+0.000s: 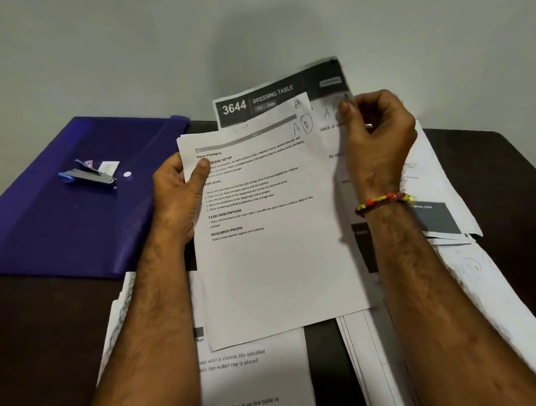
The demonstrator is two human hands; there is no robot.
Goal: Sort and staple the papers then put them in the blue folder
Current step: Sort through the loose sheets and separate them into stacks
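I hold a few printed sheets (277,253) upright above the table. My left hand (179,194) grips their left edge, thumb on the front page headed "Return Packaging". My right hand (378,139) pinches the top right corner of a sheet behind it; the rearmost page reads "3644 DRESSING TABLE". The blue folder (56,225) lies flat at the left. On it sits a small stapler (90,176) with a little staple box beside it.
Loose printed papers (259,393) lie spread over the dark table (31,339) beneath my forearms and to the right (442,178). A plain grey wall (233,18) stands right behind the table. A beaded band circles my right wrist.
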